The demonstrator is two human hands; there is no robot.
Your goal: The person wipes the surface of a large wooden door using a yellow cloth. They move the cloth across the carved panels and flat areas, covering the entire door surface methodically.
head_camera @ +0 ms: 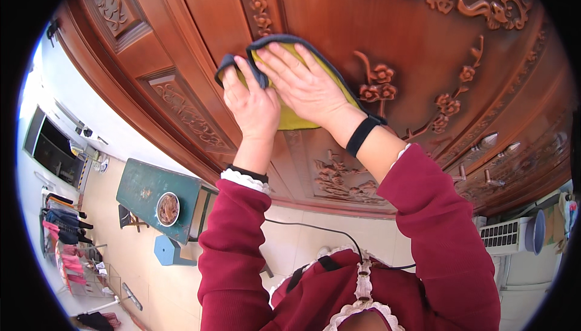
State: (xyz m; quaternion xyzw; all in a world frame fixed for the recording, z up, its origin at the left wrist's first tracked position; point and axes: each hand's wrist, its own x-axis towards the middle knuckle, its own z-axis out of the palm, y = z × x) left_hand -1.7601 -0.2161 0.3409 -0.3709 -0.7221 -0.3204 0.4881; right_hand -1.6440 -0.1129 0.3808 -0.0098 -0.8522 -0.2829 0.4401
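A yellow-green cloth with a dark grey border (292,115) lies against the carved reddish-brown wooden furniture front (327,18). My right hand (305,81) rests on the cloth, palm down with fingers slightly spread, pressing it to the panel. Beside it on the left, my left hand (249,99) has its fingers on a folded corner of the same cloth; whether it grips the fold is partly hidden by the fingers. To the right of my hands, raised carved flowers (379,83) stand out from the wood.
Metal handles (485,141) project from the wood at right. Below left stand a green table (145,185) bearing a bowl (168,209), and a blue plastic stool (169,250). A dark cable (313,226) runs near my torso. Clothes (66,226) hang at far left.
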